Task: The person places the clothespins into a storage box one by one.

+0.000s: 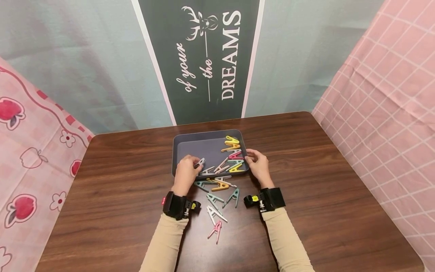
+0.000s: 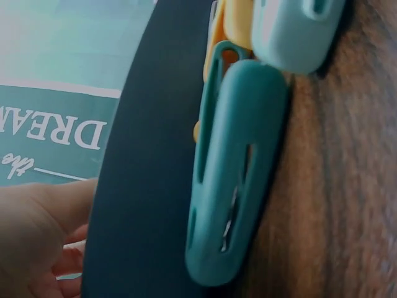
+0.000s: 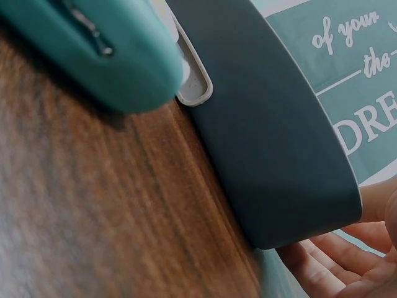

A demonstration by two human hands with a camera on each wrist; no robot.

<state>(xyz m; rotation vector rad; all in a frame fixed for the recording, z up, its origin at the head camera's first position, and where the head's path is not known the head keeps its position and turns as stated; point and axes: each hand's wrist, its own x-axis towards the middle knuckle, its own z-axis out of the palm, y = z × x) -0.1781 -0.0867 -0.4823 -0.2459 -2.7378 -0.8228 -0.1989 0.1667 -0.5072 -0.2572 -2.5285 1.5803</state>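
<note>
My left hand (image 1: 186, 170) pinches a grey clothespin (image 1: 201, 161) over the front left of a dark grey tray (image 1: 200, 136). In the left wrist view, the tray's wall hides that clothespin, and part of the hand (image 2: 37, 230) shows behind it. My right hand (image 1: 259, 166) grips the tray's right side. From the right wrist, its thumb is at the rim and its fingers (image 3: 329, 261) are outside the corner. Several clothespins lie along the tray's right side and front, among them a yellow one (image 1: 232, 139) and a red one (image 1: 235, 155).
In front of the tray, several clothespins lie on the brown wooden table (image 1: 136, 196): a dark teal one (image 2: 239, 174), an orange one (image 1: 220, 186), a white one (image 1: 215, 215) and a pink one (image 1: 215, 230). Curtains hang behind and at both sides.
</note>
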